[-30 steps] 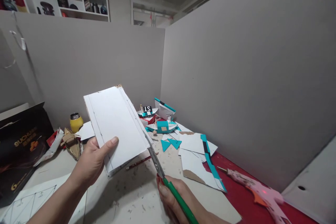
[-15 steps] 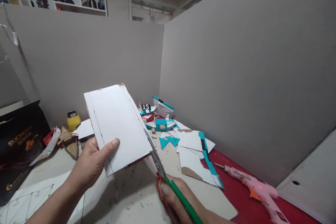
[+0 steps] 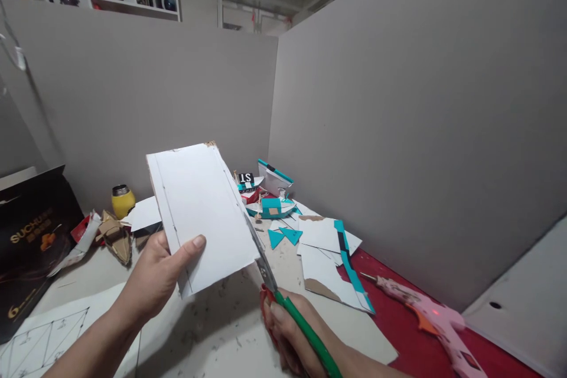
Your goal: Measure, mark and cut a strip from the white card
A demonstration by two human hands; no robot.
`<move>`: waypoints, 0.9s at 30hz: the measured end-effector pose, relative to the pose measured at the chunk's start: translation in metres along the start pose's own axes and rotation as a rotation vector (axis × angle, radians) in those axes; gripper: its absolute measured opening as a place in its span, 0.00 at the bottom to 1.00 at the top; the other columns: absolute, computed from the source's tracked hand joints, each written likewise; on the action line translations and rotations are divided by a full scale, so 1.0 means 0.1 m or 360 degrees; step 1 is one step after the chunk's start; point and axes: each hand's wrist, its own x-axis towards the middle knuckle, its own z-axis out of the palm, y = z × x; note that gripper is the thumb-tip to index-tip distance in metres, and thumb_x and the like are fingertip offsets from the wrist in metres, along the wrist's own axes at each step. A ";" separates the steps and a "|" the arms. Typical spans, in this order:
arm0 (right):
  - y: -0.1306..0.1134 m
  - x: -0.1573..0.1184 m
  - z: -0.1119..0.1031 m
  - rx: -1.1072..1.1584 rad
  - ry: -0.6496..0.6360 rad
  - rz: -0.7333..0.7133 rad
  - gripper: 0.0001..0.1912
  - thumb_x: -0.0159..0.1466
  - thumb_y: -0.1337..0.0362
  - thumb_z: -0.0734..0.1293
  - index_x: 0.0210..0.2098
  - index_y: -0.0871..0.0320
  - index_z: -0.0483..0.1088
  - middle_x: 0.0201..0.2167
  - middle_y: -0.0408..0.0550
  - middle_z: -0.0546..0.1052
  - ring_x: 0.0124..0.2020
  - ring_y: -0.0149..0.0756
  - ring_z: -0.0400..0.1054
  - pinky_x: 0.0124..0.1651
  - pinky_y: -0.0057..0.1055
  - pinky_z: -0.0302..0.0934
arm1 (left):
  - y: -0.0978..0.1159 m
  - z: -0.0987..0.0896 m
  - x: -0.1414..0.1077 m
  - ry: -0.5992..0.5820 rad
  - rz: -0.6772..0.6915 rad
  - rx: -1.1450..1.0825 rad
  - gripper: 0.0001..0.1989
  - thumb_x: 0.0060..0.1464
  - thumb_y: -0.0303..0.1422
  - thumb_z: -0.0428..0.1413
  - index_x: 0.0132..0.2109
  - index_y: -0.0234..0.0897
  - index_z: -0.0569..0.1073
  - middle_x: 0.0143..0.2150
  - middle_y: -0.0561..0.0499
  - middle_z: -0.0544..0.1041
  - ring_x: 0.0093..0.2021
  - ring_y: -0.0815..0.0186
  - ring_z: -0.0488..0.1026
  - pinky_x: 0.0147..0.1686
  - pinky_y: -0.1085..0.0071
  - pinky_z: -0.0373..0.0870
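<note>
My left hand point(image 3: 162, 269) grips the lower left edge of a white cardboard sheet point(image 3: 208, 207), thumb on its face and fingers behind. The sheet is raised above the table, with pencil lines along both long sides. My right hand point(image 3: 292, 325) is closed round green-handled scissors point(image 3: 268, 274); red cloth or wrapping shows by the fingers. The scissor blades lie at the sheet's lower right corner, along its right edge, and the sheet partly hides them.
Small model boats point(image 3: 271, 209), teal triangles point(image 3: 283, 237) and cardboard offcuts point(image 3: 325, 274) lie beyond the scissors. A pink glue gun point(image 3: 425, 307) rests on red at the right. A black box point(image 3: 35, 248), yellow jar point(image 3: 123, 202) and line drawing point(image 3: 57, 336) are at the left.
The sheet has shifted slightly right and its tilt has changed a little. The scissors stay at its right edge, and both hands keep their hold.
</note>
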 end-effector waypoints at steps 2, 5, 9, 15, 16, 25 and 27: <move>-0.01 0.00 0.00 -0.0010 0.0039 -0.0014 0.29 0.66 0.37 0.53 0.32 0.57 0.61 0.13 0.34 0.59 0.13 0.25 0.55 0.18 0.23 0.53 | -0.03 -0.01 -0.01 -0.0033 -0.0012 0.0024 0.20 0.48 0.41 0.66 0.48 0.38 0.79 0.42 0.44 0.83 0.35 0.57 0.79 0.32 0.67 0.75; -0.06 -0.02 0.02 -0.0014 0.0072 0.0019 0.30 0.66 0.36 0.53 0.28 0.57 0.61 0.11 0.34 0.58 0.13 0.25 0.53 0.16 0.22 0.48 | -0.06 -0.02 -0.01 -0.0053 -0.0020 0.0037 0.19 0.49 0.41 0.65 0.48 0.39 0.79 0.42 0.45 0.83 0.34 0.58 0.78 0.32 0.68 0.74; -0.12 -0.05 0.04 -0.0052 0.0091 0.0070 0.33 0.65 0.35 0.52 0.23 0.58 0.61 0.12 0.38 0.60 0.14 0.24 0.53 0.16 0.22 0.46 | -0.07 -0.03 -0.01 -0.0056 -0.0019 0.0041 0.20 0.50 0.41 0.65 0.49 0.39 0.79 0.42 0.46 0.83 0.34 0.58 0.78 0.32 0.68 0.74; -0.14 -0.06 0.04 -0.0055 0.0046 0.0142 0.35 0.64 0.34 0.52 0.25 0.59 0.64 0.13 0.38 0.59 0.14 0.24 0.52 0.15 0.22 0.46 | -0.07 -0.03 -0.01 -0.0070 -0.0013 0.0038 0.21 0.50 0.41 0.65 0.51 0.39 0.78 0.43 0.45 0.83 0.37 0.57 0.79 0.35 0.66 0.75; -0.14 -0.06 0.04 -0.0050 0.0036 0.0142 0.35 0.64 0.34 0.53 0.24 0.60 0.64 0.12 0.38 0.59 0.14 0.24 0.53 0.15 0.22 0.45 | -0.08 -0.03 -0.01 -0.0074 -0.0014 0.0039 0.22 0.50 0.41 0.65 0.51 0.38 0.77 0.44 0.45 0.83 0.37 0.56 0.79 0.35 0.66 0.75; -0.17 -0.04 0.05 0.0044 -0.0007 0.0042 0.34 0.65 0.36 0.53 0.20 0.58 0.62 0.10 0.39 0.59 0.12 0.24 0.52 0.15 0.23 0.44 | -0.07 -0.02 0.02 -0.0068 -0.0022 0.0066 0.23 0.50 0.42 0.65 0.52 0.38 0.77 0.44 0.45 0.83 0.39 0.56 0.79 0.37 0.65 0.76; -0.11 -0.03 0.05 0.0079 0.0027 0.0046 0.32 0.65 0.36 0.54 0.24 0.58 0.64 0.10 0.37 0.59 0.11 0.23 0.51 0.14 0.22 0.44 | -0.07 -0.02 0.02 -0.0072 -0.0023 0.0082 0.23 0.50 0.42 0.65 0.52 0.39 0.77 0.44 0.46 0.83 0.39 0.56 0.79 0.36 0.65 0.76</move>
